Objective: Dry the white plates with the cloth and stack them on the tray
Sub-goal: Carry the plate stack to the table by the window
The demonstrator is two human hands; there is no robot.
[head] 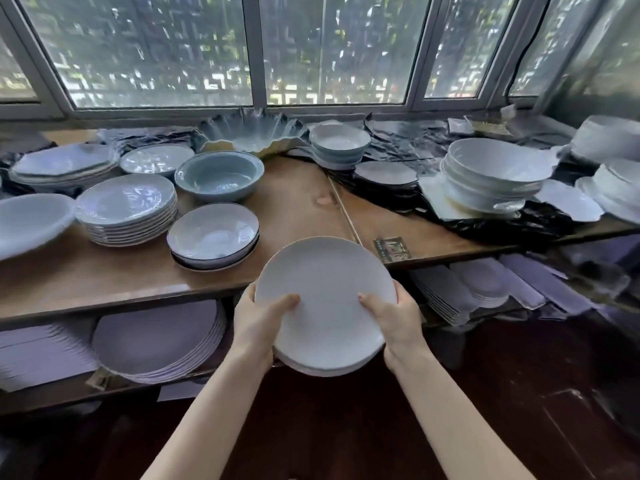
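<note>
A small stack of white plates (325, 299) is held in the air just this side of the black-rimmed bowls (213, 233), out past the worktop (104, 271) edge those bowls sit near. The left hand (258, 323) grips the stack's left rim and the right hand (394, 320) its right rim. On each, the thumb lies across the top plate's face, and the other fingers (401, 292) curl round the rim and under it.

Neither cloth nor tray is in view, so this looks like the carrying stage, before any drying. To do it well:

- Hold the stack level, because its lower plates look slightly offset and wet glaze may slide.
- Press up from below rather than pinching with the thumbs.
- Swing wide of the black-rimmed bowls when turning.
- Set the whole stack down flat before lifting a single plate to wipe.
</note>
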